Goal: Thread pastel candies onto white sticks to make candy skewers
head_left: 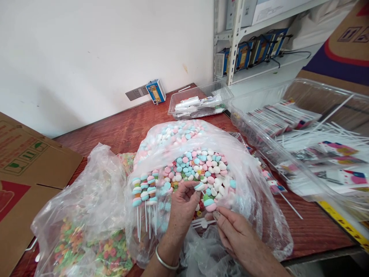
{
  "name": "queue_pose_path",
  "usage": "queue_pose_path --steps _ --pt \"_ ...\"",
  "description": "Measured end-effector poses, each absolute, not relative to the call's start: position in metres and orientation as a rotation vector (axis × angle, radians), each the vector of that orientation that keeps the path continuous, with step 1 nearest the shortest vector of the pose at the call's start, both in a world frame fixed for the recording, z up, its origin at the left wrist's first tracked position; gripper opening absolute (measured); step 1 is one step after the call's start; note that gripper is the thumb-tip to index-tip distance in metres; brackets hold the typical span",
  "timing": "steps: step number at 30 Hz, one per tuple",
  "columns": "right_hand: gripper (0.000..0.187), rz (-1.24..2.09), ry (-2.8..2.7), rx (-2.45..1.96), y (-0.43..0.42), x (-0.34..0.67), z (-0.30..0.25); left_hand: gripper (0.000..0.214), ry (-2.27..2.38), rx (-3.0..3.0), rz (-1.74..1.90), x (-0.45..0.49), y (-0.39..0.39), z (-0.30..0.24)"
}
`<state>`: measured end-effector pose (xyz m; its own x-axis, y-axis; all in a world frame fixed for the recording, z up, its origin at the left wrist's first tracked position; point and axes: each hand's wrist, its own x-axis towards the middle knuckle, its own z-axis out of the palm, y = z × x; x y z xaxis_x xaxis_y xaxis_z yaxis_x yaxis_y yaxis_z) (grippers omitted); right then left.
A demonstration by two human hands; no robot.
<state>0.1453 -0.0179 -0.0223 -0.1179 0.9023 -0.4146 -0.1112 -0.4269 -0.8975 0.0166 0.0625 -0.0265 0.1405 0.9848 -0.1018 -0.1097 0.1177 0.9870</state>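
A clear plastic bag (253,192) lies open on the table, full of pastel pink, blue and white candy pieces (201,165). My left hand (181,204), with a bracelet on the wrist, is curled inside the bag and pinches a blue-and-white candy piece (199,186). My right hand (230,227) pinches a white stick threaded with a blue and a pink piece (210,204). Three finished candy skewers (144,190) on white sticks rest against the bag's left side.
A second bag of orange and green candies (86,246) sits at the left beside a cardboard box (20,173). A large clear tray (259,130) of white sticks and printed wrappers stands at right. A small clear tub (201,102) and metal shelving (236,42) are behind.
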Motion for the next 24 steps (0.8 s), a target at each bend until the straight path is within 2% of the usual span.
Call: queue_pose_path --steps 10,16,18,20,24 --pt "0.033 1.5 -1.015 -1.339 -0.007 0.145 -0.037 0.017 1.043 1.238 1.006 0.02 0.045 -0.032" --pt "0.03 1.295 -1.204 -1.457 -0.003 0.166 -0.041 0.04 1.16 1.458 1.025 -0.01 0.044 -0.031" --pt "0.033 1.268 -1.203 -1.509 -0.006 0.172 -0.044 0.037 1.239 1.607 0.996 -0.025 0.045 -0.029" --pt "0.033 1.288 -1.219 -1.525 -0.009 0.173 -0.047 0.028 1.24 1.902 0.84 -0.037 0.042 -0.024" --pt "0.035 1.364 -1.258 -1.52 -0.015 0.166 -0.053 0.02 0.958 2.389 0.325 -0.042 0.022 -0.013"
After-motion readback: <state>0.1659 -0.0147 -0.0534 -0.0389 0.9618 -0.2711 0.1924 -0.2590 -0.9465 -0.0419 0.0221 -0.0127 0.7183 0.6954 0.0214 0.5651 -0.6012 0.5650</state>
